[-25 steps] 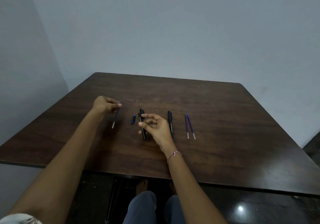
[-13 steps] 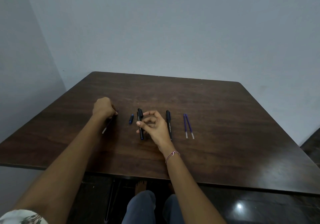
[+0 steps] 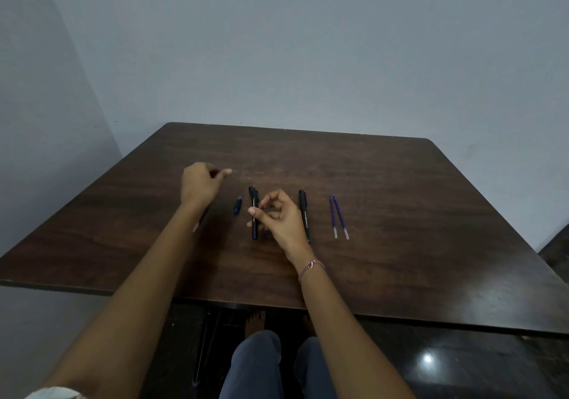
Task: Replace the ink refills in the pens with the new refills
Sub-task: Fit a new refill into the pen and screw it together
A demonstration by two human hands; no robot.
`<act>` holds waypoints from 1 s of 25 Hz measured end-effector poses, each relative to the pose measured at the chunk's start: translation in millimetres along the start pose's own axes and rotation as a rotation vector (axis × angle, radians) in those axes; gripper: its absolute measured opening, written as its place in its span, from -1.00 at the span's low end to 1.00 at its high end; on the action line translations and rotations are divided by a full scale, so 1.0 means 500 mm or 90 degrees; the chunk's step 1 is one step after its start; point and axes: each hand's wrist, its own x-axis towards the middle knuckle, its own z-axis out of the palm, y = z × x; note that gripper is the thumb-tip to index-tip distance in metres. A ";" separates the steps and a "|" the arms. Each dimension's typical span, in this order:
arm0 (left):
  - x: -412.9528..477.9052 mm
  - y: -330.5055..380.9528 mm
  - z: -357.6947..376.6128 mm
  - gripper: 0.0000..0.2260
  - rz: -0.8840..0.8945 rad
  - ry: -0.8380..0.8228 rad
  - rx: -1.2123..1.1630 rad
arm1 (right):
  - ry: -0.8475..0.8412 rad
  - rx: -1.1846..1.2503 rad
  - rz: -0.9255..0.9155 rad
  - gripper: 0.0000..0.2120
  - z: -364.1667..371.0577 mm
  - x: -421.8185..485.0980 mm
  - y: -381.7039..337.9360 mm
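Note:
A black pen barrel (image 3: 254, 214) lies on the dark wooden table (image 3: 415, 201), with a small blue pen tip piece (image 3: 237, 206) just left of it. My right hand (image 3: 281, 218) hovers loosely curled beside the barrel, its thumb over it, gripping nothing. A second black pen (image 3: 304, 214) lies right of that hand. Two purple refills (image 3: 337, 217) lie side by side further right. My left hand (image 3: 200, 184) is raised at the left, fingers loose and empty. A thin refill (image 3: 198, 221) lies on the table, partly hidden under my left forearm.
Grey walls close in behind and to the left of the table. My knees (image 3: 261, 364) show below its near edge, above a dark glossy floor (image 3: 446, 364).
My left hand laid the refill it held on the table, let go and lifted away towards the far side. My right hand has stayed by the pen barrel.

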 end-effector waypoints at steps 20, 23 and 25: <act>-0.141 0.066 0.033 -0.89 -0.139 -0.139 -0.755 | 0.055 -0.031 -0.046 -0.90 -0.016 -0.019 -0.047; -0.147 0.088 0.047 -0.88 -0.173 -0.064 -0.801 | 0.038 -0.086 -0.033 -0.96 -0.081 -0.011 -0.079; -0.159 0.099 0.062 -0.91 -0.164 -0.064 -0.789 | 0.111 -0.146 -0.008 -0.96 -0.143 -0.002 -0.100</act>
